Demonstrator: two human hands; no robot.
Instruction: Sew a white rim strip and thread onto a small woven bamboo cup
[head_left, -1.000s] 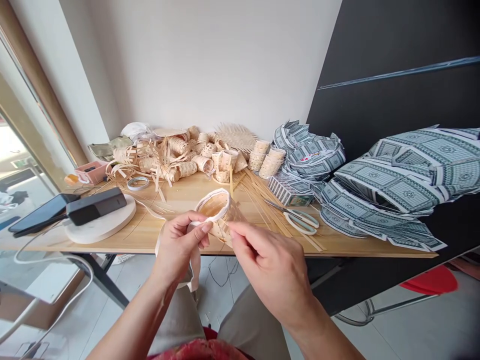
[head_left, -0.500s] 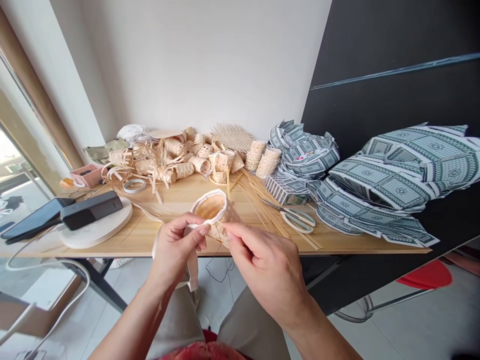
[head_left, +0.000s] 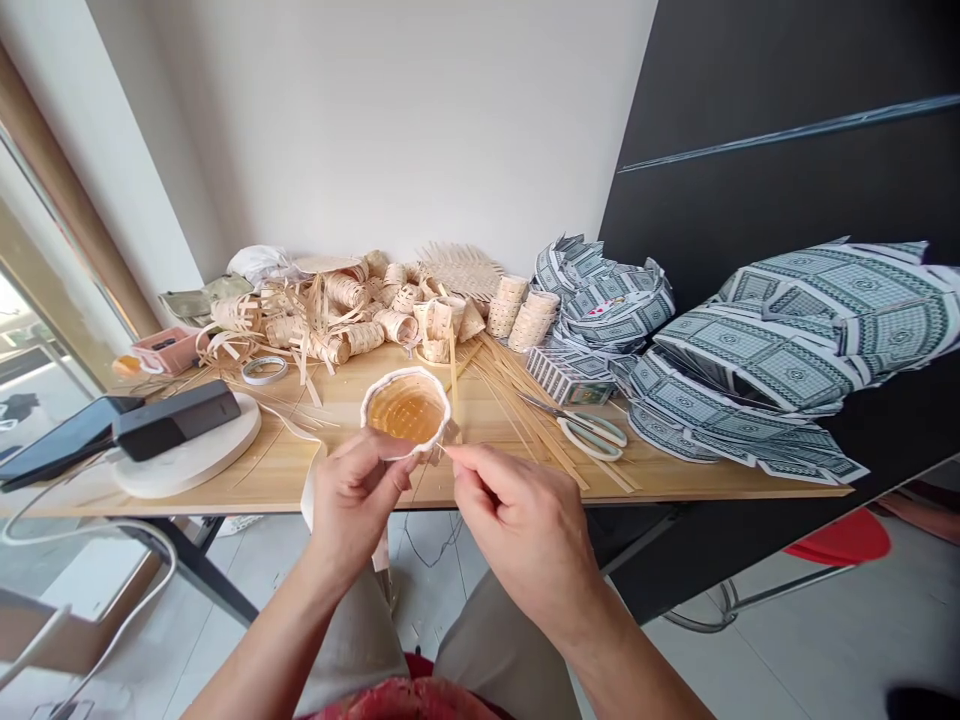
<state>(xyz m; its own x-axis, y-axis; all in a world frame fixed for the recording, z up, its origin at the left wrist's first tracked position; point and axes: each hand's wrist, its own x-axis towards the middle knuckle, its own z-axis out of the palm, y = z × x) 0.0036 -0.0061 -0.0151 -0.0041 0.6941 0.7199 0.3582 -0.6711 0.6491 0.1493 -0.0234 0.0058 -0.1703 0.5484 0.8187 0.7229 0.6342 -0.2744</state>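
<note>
Over the wooden table (head_left: 712, 480), left hand (head_left: 352, 505) grips a little woven basket (head_left: 406, 410), mouth up, right hand (head_left: 517, 530) pinched narrow just beside it.

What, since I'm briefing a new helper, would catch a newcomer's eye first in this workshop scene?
The white-rimmed woven basket comes first: it sits in the left hand at the centre, with the right hand close beside it. Behind it, on the wooden table, lies a heap of woven bamboo pieces. To the right rise large piles of grey-green patterned paper.
</note>
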